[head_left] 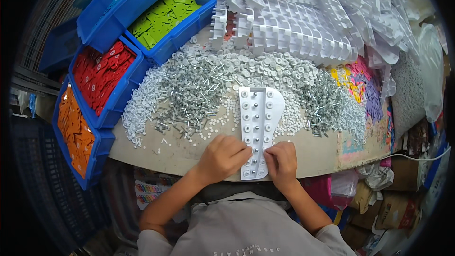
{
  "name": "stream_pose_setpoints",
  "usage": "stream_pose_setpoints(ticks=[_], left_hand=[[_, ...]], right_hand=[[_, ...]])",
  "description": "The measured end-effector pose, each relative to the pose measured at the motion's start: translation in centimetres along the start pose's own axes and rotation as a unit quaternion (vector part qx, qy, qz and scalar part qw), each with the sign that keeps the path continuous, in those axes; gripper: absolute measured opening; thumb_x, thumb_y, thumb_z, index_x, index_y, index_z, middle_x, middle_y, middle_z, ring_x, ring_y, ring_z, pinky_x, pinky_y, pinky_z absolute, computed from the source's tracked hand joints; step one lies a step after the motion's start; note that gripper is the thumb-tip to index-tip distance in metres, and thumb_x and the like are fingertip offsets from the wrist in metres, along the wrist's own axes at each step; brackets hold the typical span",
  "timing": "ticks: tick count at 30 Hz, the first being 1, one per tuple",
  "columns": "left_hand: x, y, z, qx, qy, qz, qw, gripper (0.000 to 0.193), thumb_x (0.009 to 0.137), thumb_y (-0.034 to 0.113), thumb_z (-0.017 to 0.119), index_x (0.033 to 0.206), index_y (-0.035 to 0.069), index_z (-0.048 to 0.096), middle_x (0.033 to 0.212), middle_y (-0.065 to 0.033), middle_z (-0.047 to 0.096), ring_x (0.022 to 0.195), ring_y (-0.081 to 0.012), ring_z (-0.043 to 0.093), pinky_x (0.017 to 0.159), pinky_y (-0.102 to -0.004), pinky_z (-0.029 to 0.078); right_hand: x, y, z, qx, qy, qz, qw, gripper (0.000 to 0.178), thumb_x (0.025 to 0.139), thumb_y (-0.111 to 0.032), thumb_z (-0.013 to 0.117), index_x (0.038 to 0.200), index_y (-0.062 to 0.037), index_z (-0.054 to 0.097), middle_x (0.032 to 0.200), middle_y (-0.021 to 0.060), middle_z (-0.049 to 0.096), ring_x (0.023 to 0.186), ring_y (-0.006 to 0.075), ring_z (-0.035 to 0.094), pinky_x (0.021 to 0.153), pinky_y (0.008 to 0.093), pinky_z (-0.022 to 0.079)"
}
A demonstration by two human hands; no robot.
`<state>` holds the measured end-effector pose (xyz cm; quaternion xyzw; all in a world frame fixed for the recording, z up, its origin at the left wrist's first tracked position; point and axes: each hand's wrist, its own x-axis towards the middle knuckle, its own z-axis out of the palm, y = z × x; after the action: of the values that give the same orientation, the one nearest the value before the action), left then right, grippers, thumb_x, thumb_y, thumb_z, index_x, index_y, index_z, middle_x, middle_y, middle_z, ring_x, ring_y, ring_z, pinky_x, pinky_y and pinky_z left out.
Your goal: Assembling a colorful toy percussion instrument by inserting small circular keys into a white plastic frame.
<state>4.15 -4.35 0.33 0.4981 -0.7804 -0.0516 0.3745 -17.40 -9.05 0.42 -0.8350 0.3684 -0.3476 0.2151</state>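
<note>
- The lower part of the white plastic plate (257, 128) is partly covered by both hands, so its bottom rows of holes are only half seen.
- What, if anything, is pinched in the fingertips cannot be told; the pieces are too small.
- The plate is laid flat at the near edge of the table (189, 154), its long axis running away from the person, the rounded, wider end pointing far and the narrow end overhanging the table edge slightly.
- It is seen as a white, elongated board with rows of small round sockets, one side straight and the other curved.
- The left hand (222, 157) is curled, its fingertips pressed against the plate's left edge near the bottom.
- The right hand (281, 160) is likewise curled, its fingers resting on the plate's lower right part.
- Just beyond the plate a wide heap of grey pins and white discs (208, 87) is spread over the table.
- Farther back, stacked white plates (303, 23) are piled.
- At the left, blue bins hold green tags (163, 16), red tags (102, 76) and orange tags (76, 130); the bins are bent by the lens.
</note>
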Motion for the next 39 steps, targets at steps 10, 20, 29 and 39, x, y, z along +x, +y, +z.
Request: stream_pose_setpoints(ticks=[10,20,29,39], left_hand=[[6.5,-8.4,-2.7,0.139,0.015,-0.120,0.983,0.019,0.083,0.002,0.073,0.101,0.008,0.073,0.104,-0.0063,0.064,0.104,-0.0269,0.059,0.096,-0.0412,0.040],[7.9,-10.6,-0.1,0.148,-0.009,-0.098,0.984,0.005,0.083,0.010,0.076,0.086,0.009,0.073,0.095,-0.0038,0.061,0.098,-0.0244,0.057,0.094,-0.0401,0.040],[8.4,-9.2,-1.0,0.137,0.068,-0.093,0.984,0.004,0.084,0.007,0.069,0.088,0.008,0.071,0.088,-0.0072,0.062,0.091,-0.0248,0.057,0.089,-0.0385,0.043],[2.5,1.1,-3.1,-0.304,0.030,-0.333,0.892,0.014,0.089,0.002,0.075,0.102,0.002,0.074,0.092,-0.0077,0.072,0.079,-0.0181,0.066,0.071,-0.0299,0.052]], right_hand=[[7.3,4.1,-2.3,-0.176,0.041,0.078,0.981,0.017,0.088,0.000,0.067,0.104,-0.0029,0.064,0.100,0.0133,0.062,0.103,0.0340,0.056,0.096,0.0429,0.040],[9.9,7.0,-0.7,-0.130,-0.028,0.048,0.990,0.025,0.080,0.002,0.070,0.103,-0.0065,0.068,0.106,0.0093,0.065,0.108,0.0317,0.058,0.097,0.0428,0.039],[9.2,7.0,-1.2,-0.107,-0.012,0.092,0.990,0.014,0.082,0.000,0.072,0.093,-0.0016,0.064,0.096,0.0116,0.064,0.099,0.0323,0.059,0.091,0.0411,0.043],[5.4,1.1,-4.2,0.051,-0.017,0.234,0.971,0.009,0.087,-0.003,0.072,0.094,-0.0002,0.066,0.094,0.0096,0.068,0.088,0.0269,0.063,0.084,0.0362,0.047]])
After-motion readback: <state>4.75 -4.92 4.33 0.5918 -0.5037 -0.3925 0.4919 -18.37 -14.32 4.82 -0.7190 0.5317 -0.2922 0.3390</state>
